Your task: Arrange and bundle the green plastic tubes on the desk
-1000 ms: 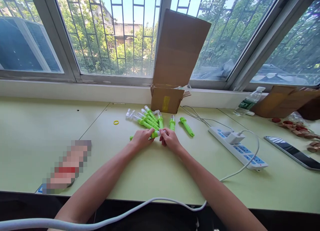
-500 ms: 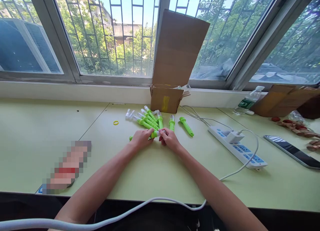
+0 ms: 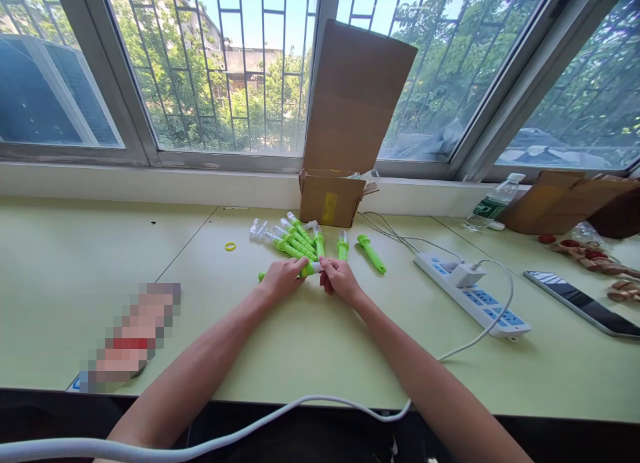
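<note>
My left hand [image 3: 284, 277] is closed around a green plastic stick [image 3: 307, 270] with a ridged collar and a whitish end pointing right. At that whitish end, the fingers of my right hand [image 3: 337, 275] are pinched together; they cover whatever part they grip. Just beyond my hands lies a fan of similar green sticks [image 3: 295, 239] with clear ribbed tips. One more capped stick [image 3: 343, 245] is close behind my right hand, and a green stick without a clear tip [image 3: 371, 254] lies to its right. A few loose clear caps [image 3: 259, 229] rest at the pile's left.
A yellow ring [image 3: 230, 246] lies left of the pile. An open cardboard box [image 3: 330, 199] stands against the window ledge. To the right are a power strip [image 3: 473, 295] with cables, a water bottle [image 3: 495, 201] and a phone [image 3: 583, 303]. A white cable [image 3: 300, 404] crosses in front.
My right hand's fingers have shifted very slightly at the stick's whitish end. My left hand keeps its hold, and the view has moved a little.
</note>
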`<state>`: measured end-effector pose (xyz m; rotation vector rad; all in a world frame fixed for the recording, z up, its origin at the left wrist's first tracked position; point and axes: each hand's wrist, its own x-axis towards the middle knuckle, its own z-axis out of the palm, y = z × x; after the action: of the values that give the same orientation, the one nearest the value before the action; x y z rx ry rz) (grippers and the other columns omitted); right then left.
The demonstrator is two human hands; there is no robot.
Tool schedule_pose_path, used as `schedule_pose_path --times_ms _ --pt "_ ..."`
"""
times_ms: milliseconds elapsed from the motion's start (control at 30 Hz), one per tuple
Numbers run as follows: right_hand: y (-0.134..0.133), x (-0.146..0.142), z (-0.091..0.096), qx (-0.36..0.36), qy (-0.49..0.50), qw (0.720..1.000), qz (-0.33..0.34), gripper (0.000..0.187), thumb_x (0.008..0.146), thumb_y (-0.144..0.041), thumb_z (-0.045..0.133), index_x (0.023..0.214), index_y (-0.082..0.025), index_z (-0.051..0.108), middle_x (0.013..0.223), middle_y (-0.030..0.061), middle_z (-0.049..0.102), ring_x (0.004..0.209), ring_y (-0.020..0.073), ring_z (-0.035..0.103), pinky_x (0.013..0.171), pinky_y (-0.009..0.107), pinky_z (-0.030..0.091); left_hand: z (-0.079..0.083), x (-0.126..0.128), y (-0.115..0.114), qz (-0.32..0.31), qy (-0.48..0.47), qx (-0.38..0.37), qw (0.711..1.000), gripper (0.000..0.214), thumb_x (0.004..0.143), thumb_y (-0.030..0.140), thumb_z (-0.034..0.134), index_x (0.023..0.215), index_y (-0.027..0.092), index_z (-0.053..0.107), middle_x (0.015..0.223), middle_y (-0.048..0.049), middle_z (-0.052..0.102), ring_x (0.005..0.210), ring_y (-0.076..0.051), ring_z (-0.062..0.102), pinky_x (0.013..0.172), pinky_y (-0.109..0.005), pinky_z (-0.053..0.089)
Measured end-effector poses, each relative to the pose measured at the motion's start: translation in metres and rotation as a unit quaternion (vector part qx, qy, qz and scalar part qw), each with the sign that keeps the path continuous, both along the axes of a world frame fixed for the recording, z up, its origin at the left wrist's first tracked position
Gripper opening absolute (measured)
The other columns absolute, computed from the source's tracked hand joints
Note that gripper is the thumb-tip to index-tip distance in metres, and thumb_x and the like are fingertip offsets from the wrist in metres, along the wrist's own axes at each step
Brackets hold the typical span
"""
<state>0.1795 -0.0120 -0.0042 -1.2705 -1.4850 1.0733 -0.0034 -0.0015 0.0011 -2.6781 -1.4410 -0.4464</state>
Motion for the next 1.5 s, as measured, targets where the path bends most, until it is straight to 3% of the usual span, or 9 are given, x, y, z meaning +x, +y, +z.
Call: schedule_pose_path --times_ms 200,433,600,800,1000,1133,1267,1400,1500 --pt "-0.003 -0.003 0.004 -0.003 0.036 0.999 0.012 0.031 0.081 -0.049 0.053 0.096 -0.023 0.045 0.061 -0.0059 0.061 0.038 0.0107 0.053 0.032 0.020 0.039 -0.002 0.000 0.003 0.016 -0.011 -0.001 1.000 0.030 0.089 0.034 0.048 0.117 0.024 0.052 0.100 -0.0056 0.068 0.088 -0.023 0.067 0.069 -0.029 0.046" --pt "-0.001 0.001 0.000 0.011 0.008 1.000 0.016 0.037 0.078 -0.056 0.059 0.075 -0.020 0.049 0.052 -0.0031 0.058 0.036 0.0102 0.051 0.034 0.021 0.039 -0.004 -0.003 0.005 0.007 0.000 -0.001 1.000 0.034 0.086 0.032 0.053 0.119 0.026 0.052 0.101 -0.0053 0.068 0.089 -0.024 0.067 0.071 -0.030 0.046" --pt "0.000 0.000 0.000 0.021 -0.013 1.000 -0.004 0.045 0.082 -0.061 0.052 0.065 -0.019 0.048 0.049 -0.0020 0.055 0.035 0.0092 0.049 0.033 0.021 0.038 -0.003 -0.002 0.003 0.001 0.000 0.000 1.000 0.034 0.085 0.031 0.053 0.119 0.025 0.053 0.100 -0.0057 0.068 0.088 -0.024 0.067 0.071 -0.029 0.046" --pt "0.000 0.001 0.004 0.002 0.030 0.999 -0.016 0.042 0.079 -0.058 0.056 0.095 -0.021 0.049 0.060 -0.0044 0.060 0.038 0.0107 0.053 0.033 0.021 0.040 -0.003 -0.001 0.004 0.009 -0.019 0.008 1.000 0.031 0.086 0.031 0.053 0.116 0.023 0.054 0.098 -0.0068 0.069 0.086 -0.023 0.067 0.069 -0.029 0.046" --pt "-0.002 -0.001 0.005 0.004 0.070 0.998 -0.004 0.046 0.083 -0.064 0.046 0.101 -0.022 0.046 0.069 -0.0034 0.060 0.044 0.0101 0.055 0.038 0.021 0.042 0.000 -0.004 0.006 0.025 -0.116 0.034 0.992 0.033 0.090 0.045 0.048 0.112 0.020 0.052 0.095 -0.0079 0.069 0.080 -0.023 0.067 0.062 -0.027 0.043" --pt "-0.006 -0.006 0.002 0.032 0.048 0.998 0.032 0.051 0.086 -0.065 0.037 0.109 -0.021 0.049 0.076 -0.0015 0.060 0.048 0.0098 0.056 0.040 0.021 0.042 0.005 -0.004 0.003 0.044 -0.230 0.043 0.971 0.041 0.089 0.053 0.046 0.112 0.019 0.048 0.082 -0.0057 0.067 0.069 -0.022 0.066 0.056 -0.027 0.039" --pt "-0.012 -0.010 0.000 0.088 -0.064 0.992 0.069 0.050 0.087 -0.061 0.044 0.114 -0.020 0.053 0.080 0.0008 0.062 0.051 0.0105 0.056 0.047 0.023 0.044 0.006 -0.001 -0.001 0.016 -0.369 0.002 0.929 0.037 0.091 0.051 0.042 0.109 0.019 0.042 0.072 -0.0015 0.064 0.061 -0.018 0.062 0.055 -0.026 0.039" --pt "-0.018 -0.014 0.003 0.148 -0.184 0.967 0.093 0.043 0.082 -0.053 0.059 0.111 -0.021 0.060 0.087 0.0033 0.066 0.060 0.0125 0.060 0.060 0.027 0.048 0.006 0.005 -0.004 -0.067 -0.506 -0.064 0.858 0.030 0.096 0.049 0.031 0.107 0.022 0.036 0.082 -0.0024 0.065 0.072 -0.016 0.063 0.065 -0.028 0.046" --pt "-0.020 -0.017 0.004 0.165 -0.211 0.959 0.094 0.043 0.078 -0.050 0.064 0.110 -0.021 0.062 0.089 0.0038 0.066 0.062 0.0128 0.060 0.062 0.028 0.049 0.005 0.011 -0.008 -0.092 -0.541 -0.096 0.830 0.029 0.097 0.049 0.029 0.106 0.022 0.035 0.093 -0.0047 0.064 0.082 -0.015 0.063 0.074 -0.031 0.049"
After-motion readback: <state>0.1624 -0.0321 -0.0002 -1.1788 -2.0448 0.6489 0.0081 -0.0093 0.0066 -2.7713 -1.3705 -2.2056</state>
